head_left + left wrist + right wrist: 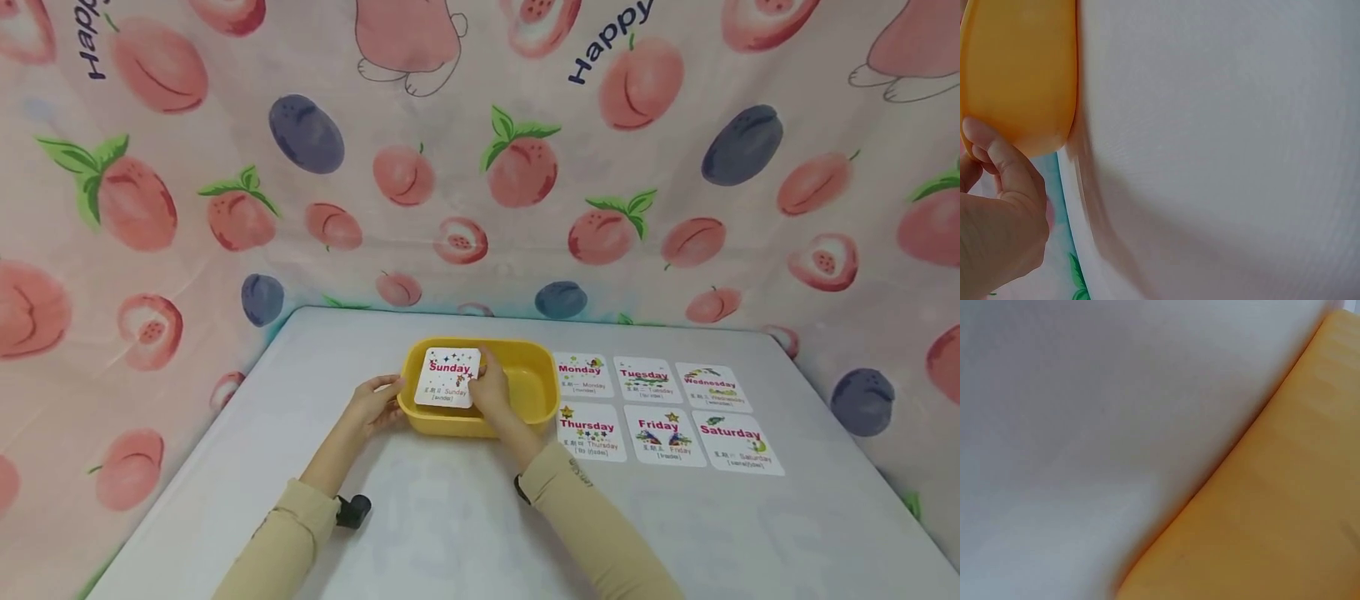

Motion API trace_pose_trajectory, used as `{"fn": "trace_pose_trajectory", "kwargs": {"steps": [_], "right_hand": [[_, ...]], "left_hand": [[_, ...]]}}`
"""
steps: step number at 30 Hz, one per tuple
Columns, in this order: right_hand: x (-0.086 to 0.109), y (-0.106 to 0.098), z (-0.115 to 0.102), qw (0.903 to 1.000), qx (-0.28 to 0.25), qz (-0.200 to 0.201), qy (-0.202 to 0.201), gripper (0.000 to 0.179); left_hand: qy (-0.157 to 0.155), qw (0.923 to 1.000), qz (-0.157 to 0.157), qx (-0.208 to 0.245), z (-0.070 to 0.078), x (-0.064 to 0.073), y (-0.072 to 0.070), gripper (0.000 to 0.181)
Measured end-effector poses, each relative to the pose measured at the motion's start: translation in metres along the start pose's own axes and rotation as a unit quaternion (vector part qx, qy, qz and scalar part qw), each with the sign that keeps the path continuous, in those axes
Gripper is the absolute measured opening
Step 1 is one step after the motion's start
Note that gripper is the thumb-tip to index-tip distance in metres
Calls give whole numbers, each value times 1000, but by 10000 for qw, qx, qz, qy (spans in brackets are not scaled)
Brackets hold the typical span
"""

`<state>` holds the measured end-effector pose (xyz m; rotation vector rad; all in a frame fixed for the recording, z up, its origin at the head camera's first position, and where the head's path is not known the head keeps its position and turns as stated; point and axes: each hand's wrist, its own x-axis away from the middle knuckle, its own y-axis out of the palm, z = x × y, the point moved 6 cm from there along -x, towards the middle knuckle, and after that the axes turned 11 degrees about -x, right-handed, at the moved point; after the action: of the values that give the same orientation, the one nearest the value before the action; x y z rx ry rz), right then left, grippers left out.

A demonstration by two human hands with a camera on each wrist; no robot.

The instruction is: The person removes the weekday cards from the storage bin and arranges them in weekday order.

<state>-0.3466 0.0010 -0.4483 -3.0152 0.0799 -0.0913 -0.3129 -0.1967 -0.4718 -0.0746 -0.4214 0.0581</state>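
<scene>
In the head view a yellow plastic basin (pixel 534 392) stands on the table. My left hand (pixel 372 404) pinches its left rim, and the left wrist view shows those fingers (pixel 1015 167) at the corner of the basin wall (pixel 1022 69). Over the left part of the basin, my right hand (pixel 491 387) holds a white square card (pixel 442 379) printed "Sunday" by its right edge, face up. Only the basin's outer side (pixel 1272 500) and the tabletop show in the right wrist view; the right hand is out of that picture.
Right of the basin, several day cards lie in two rows: Monday (pixel 581 379), Tuesday (pixel 643 390) and Wednesday behind, Thursday (pixel 592 446), Friday (pixel 663 450) and Saturday (pixel 735 457) in front. The white table (pixel 450 517) backs onto a fruit-print cloth (pixel 465 200).
</scene>
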Motion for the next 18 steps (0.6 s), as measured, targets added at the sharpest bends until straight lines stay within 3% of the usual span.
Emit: {"fn": "trace_pose_trajectory", "kwargs": {"steps": [8, 13, 18], "right_hand": [[2, -1, -2, 9998, -37, 42, -170, 64], [2, -3, -8, 9986, -107, 138, -497, 59], [3, -9, -22, 9971, -370, -20, -659, 55]], "left_hand": [[-30, 10000, -57, -10, 0, 1, 2, 38], [2, 10000, -44, 39, 1, 1, 1, 36], [-28, 10000, 5, -7, 2, 1, -1, 38]]}}
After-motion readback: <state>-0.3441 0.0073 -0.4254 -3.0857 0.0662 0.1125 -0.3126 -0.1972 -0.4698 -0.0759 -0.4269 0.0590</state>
